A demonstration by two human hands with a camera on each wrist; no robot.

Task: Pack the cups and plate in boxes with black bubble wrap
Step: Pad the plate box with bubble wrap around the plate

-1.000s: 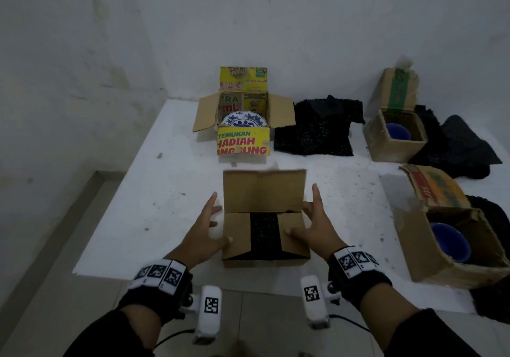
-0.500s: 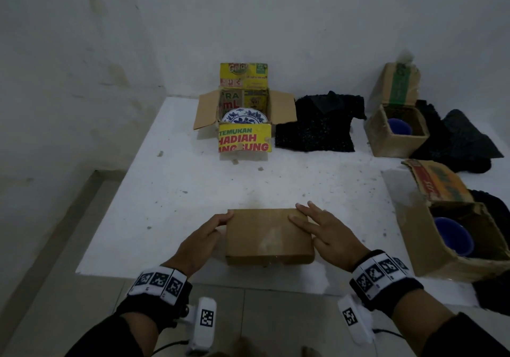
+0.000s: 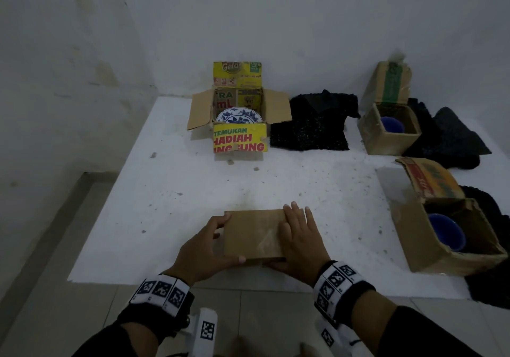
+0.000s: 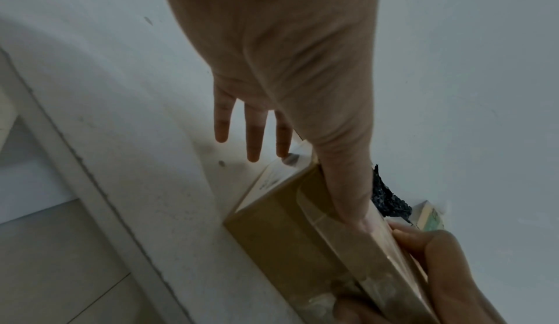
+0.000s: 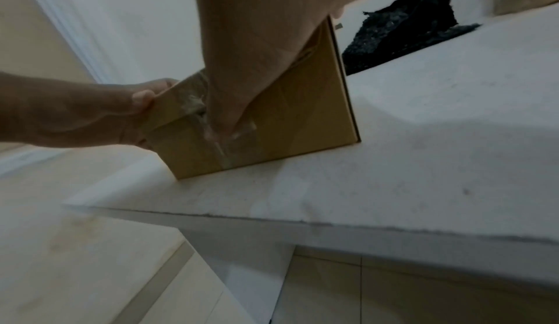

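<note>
- We see a plain brown closed box at the near edge of the white desk, its flaps folded flat, with a scuffed strip of clear tape across the top.
- Our left hand grips its left side, thumb on top, fingers straight against the side.
- Our right hand lies on the lid's right part, fingers flat and together, thumb at the front face.
- Farther back, a yellow box stands open, holding a blue-patterned plate, beside black bubble wrap.
</note>
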